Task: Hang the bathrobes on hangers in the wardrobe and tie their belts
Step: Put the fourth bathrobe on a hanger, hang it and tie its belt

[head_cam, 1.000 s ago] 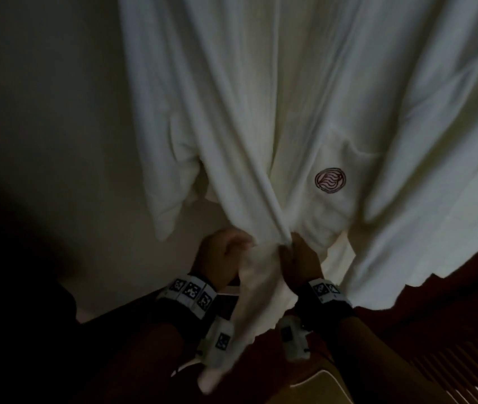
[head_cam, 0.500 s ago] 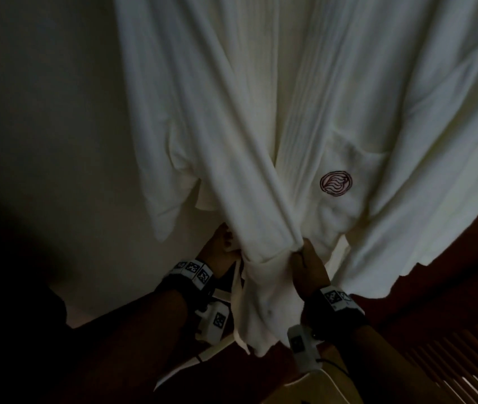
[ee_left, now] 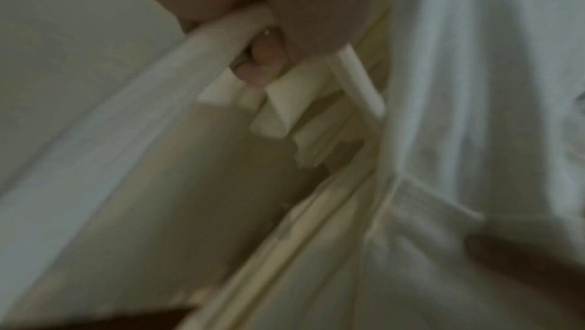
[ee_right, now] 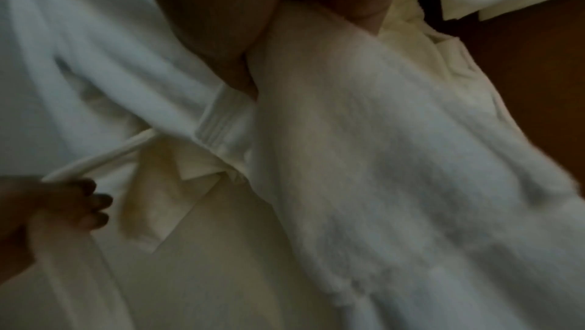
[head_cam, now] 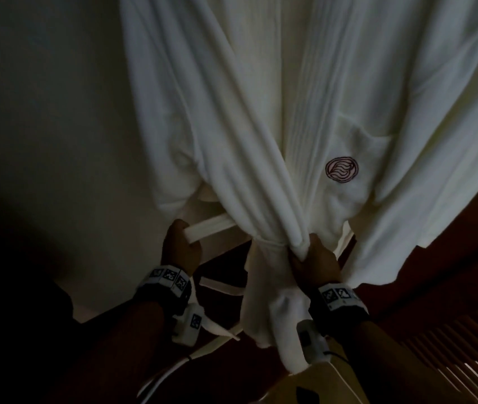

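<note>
While the white terry bathrobe (head_cam: 305,112) hangs in front of a pale wall (head_cam: 42,112), its two front panels cross over each other at the waist. It has a ribbed collar band and a chest pocket with a round dark-red embroidered emblem (head_cam: 342,169). The left hand (head_cam: 181,247) has its fingers curled around the flat white fabric belt (head_cam: 211,227), which stretches tight toward the waist. The right hand (head_cam: 315,262) grips the bunched front edges of the robe.

Head view looks down; both wrist views, close, share the bathrobe (head_cam: 305,112).
</note>
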`<state>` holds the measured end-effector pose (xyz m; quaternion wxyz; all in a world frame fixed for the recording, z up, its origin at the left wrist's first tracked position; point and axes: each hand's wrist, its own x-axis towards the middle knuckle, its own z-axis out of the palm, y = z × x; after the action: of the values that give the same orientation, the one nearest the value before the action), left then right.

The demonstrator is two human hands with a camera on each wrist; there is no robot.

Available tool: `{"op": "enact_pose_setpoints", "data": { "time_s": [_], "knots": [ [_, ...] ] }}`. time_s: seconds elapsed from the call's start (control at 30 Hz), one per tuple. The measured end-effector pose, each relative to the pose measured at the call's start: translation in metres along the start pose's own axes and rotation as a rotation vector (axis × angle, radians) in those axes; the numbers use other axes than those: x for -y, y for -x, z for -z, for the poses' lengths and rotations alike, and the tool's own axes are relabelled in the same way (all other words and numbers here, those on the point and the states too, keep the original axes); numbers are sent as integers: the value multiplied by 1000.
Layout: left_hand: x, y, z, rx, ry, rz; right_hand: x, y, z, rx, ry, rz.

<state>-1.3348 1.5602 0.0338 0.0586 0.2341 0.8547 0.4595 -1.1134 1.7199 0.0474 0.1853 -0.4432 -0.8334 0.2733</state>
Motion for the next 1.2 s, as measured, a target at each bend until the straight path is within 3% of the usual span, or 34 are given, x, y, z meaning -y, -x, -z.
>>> {"op": "enact_pose_setpoints", "data": {
  "time_s": [0.13,0.2,0.3,0.4,0.47,0.6,0.67,0.73,0.77,0.8,0.87,0.93,1.0,1.1,1.2],
  "knots": [
    [1,0,21,306,100,-17,8,4,-11,69,34,44],
    [2,0,29,374,115,-24,13,5,-14,84,37,48],
    [9,1,39,143,-183,-135,15,3,-15,102,46,29],
    [1,4,45,-37,-284,-175,14,-1,-16,95,56,-2],
    [1,4,44,-9,-267,-60,13,-4,-19,65,50,-9],
    [17,7,38,172,-337,149,13,-6,-22,40,10,-16],
    [16,10,32,200,-239,237,13,-1,-23,177,42,183],
    [8,8,25,185,-15,288,12,7,-28,414,89,389],
    [0,8,24,175,108,306,10,11,-29,446,45,414],
    [-8,9,23,157,228,316,8,11,-28,372,-49,379],
    [-20,12,23,77,447,317,3,5,-21,38,-221,180],
    [-28,20,24,-7,585,241,-3,-6,-9,-207,-304,-114],
    [-32,28,24,-67,558,65,-10,-19,-2,-182,-330,-237],
    [-36,39,15,-118,359,-112,-10,-33,4,13,-216,-66],
    [-42,49,-1,-41,125,-193,10,-40,16,65,-134,133]
  ]
}}
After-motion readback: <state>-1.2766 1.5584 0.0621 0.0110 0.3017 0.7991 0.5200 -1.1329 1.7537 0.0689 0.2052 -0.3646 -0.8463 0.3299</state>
